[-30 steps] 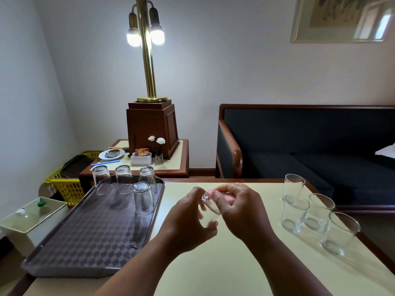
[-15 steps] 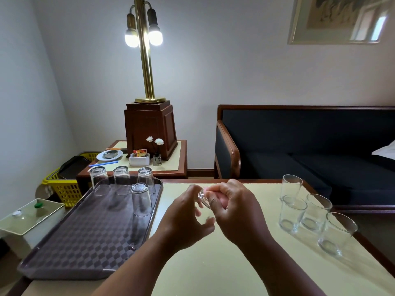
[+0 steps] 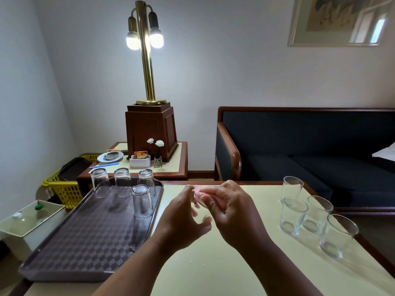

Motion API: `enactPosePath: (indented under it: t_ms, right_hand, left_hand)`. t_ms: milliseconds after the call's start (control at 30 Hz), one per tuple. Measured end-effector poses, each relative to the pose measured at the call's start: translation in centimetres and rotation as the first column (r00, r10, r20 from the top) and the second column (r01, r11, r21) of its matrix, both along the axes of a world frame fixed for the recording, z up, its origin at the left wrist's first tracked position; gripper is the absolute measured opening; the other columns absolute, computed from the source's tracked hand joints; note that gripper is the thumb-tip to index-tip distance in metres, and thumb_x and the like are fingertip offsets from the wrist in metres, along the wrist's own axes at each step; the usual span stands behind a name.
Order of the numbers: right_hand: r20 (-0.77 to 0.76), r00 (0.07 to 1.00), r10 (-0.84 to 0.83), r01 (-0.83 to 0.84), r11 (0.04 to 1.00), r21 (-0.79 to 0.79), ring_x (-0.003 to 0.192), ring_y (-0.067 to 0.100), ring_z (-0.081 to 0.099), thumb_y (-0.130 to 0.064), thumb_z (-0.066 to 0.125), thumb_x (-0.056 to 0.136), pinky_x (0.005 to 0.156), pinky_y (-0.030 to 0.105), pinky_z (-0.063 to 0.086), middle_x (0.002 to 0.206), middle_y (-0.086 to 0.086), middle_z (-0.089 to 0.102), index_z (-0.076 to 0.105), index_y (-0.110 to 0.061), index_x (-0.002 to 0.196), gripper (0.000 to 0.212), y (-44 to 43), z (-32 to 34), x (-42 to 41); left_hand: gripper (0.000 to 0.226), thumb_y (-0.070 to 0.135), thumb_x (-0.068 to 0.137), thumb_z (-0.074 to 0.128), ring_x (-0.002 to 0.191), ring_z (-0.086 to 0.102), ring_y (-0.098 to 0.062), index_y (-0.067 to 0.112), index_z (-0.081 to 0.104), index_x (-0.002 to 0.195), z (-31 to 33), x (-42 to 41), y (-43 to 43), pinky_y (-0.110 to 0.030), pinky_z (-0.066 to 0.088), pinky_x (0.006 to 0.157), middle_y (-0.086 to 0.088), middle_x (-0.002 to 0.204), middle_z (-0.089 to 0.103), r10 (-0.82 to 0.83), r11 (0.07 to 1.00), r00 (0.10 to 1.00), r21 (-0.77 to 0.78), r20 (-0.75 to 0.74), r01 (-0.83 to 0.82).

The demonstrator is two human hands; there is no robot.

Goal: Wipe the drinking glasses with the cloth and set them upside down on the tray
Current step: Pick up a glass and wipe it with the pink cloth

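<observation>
Step in hand: wiping glass 5 of 8. My left hand (image 3: pixel 186 218) is curling thumb and fingers round the drinking glass (image 3: pixel 199 207), holding it on its side above the cream table (image 3: pixel 213 263), just right of the tray's near-right edge. My right hand (image 3: pixel 230 212) is pinching the pink cloth (image 3: pixel 197 190) in curled fingers and pressing it against the glass at the rim end. Whether the cloth is reaching inside the glass or only riding the lip I cannot tell, as my knuckles are covering it. On the purple checked tray (image 3: pixel 85 242), a back row of 3 inverted glasses (image 3: pixel 123 181) is standing along the far edge, with 1 more inverted glass (image 3: pixel 142 201) in front of the right-hand one. The cluster of 4 upright glasses (image 3: pixel 316 214) is waiting at the right side of the table, well apart from my hands. My judgement: the task is about half done. The next move is calling for finishing the rub, lifting the cloth clear, turning the glass mouth-down with the left hand and setting it on bare tray beside the front inverted glass, leaving a gap so the 2 are not knocking together. The right hand is then free to fetch the nearest upright glass.
</observation>
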State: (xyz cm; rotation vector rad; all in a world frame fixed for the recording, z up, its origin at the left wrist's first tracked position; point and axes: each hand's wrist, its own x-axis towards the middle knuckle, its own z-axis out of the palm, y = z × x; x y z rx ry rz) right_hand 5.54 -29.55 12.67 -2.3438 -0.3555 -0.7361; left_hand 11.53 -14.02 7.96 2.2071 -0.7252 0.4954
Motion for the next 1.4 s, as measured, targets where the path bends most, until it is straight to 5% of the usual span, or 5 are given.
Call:
enactPosePath:
  t_ms: [733,1033,1133,1233,1400]
  right_hand:
    - [0.002,1.000,0.006,-0.006,0.999,0.036,0.088,0.004,0.065,-0.032,0.064,0.095,0.076,0.017,0.056,0.101,-0.014,0.071,0.072,-0.027,0.115,0.023,-0.6,-1.3,1.1]
    - [-0.424,0.897,-0.128,0.157,0.987,0.033,0.077,0.003,0.062,-0.045,0.065,0.091,0.071,0.021,0.054,0.088,-0.012,0.067,0.067,-0.023,0.096,0.022,-2.1,-8.1,4.1]
    - [-0.590,0.801,-0.106,0.071,0.994,-0.082,0.105,0.006,0.059,-0.045,0.061,0.091,0.085,0.021,0.044,0.107,-0.021,0.058,0.056,-0.029,0.120,0.033,-1.2,-12.3,4.1]
    - [-0.650,0.752,-0.112,-0.061,0.970,-0.237,0.151,0.012,0.012,-0.046,0.041,0.097,0.121,0.041,0.012,0.158,-0.018,0.021,0.027,-0.042,0.147,0.053,1.9,-16.2,3.8]
    - [-0.592,0.785,-0.181,-0.092,0.911,-0.401,0.149,0.008,-0.020,-0.084,0.020,0.080,0.117,0.055,-0.015,0.163,-0.015,-0.018,-0.004,-0.047,0.153,0.085,5.9,-17.9,4.4]
  left_hand:
    - [0.052,0.041,0.068,0.085,0.067,0.065,-0.011,0.029,0.051,0.105,-1.2,0.6,0.5,-0.027,0.056,0.058,0.010,0.089,0.062,0.085,0.982,0.974,-0.146,-0.211,-0.118]
    - [0.031,0.031,0.070,0.070,0.079,0.062,-0.028,0.013,0.059,0.093,-2.7,0.9,0.9,-0.039,0.052,0.072,-0.010,0.094,0.057,-0.427,0.568,0.454,-0.622,-0.782,-0.539]
    - [0.025,0.031,0.079,0.065,0.079,0.059,-0.026,0.015,0.055,0.095,-3.9,1.6,2.3,-0.037,0.048,0.072,-0.009,0.092,0.055,-0.440,0.519,0.492,-0.660,-0.751,-0.543]
    - [0.048,0.031,0.069,0.069,0.087,0.061,-0.025,0.015,0.047,0.108,-4.7,2.5,4.6,-0.039,0.047,0.071,-0.009,0.099,0.057,-0.351,0.468,0.631,-0.713,-0.692,-0.522]
    - [0.056,0.032,0.081,0.076,0.080,0.063,-0.020,0.015,0.041,0.120,-5.7,3.3,10.5,-0.034,0.050,0.068,-0.010,0.104,0.064,0.095,0.560,0.782,-0.616,-0.617,-0.554]
